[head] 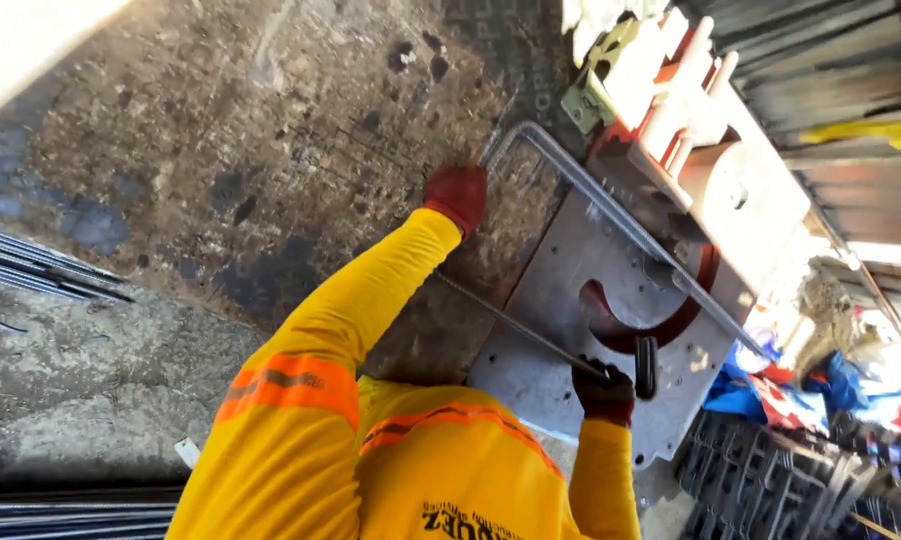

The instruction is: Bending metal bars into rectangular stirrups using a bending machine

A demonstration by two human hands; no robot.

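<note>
A long steel rebar (611, 215) bent into an open rectangular shape lies across the grey plate (561, 300) of a bending machine. My left hand (458, 195), in a red glove, grips the rebar's bent corner out over the stained concrete. My right hand (606, 392), in a dark glove, holds the thinner-looking near leg (516, 325) of the same bar at the plate's front. Just right of that hand stands a black pin (647, 366), beside a curved red slot (661, 328). Both arms wear yellow sleeves with orange reflective bands.
The machine's cream and orange housing (716, 170) rises behind the plate. Straight rebar bundles lie at the left (31, 265) and bottom left (71, 512). A stack of bent stirrups (771, 485) and blue cloth (746, 392) sit at the right, under a corrugated metal wall (831, 70).
</note>
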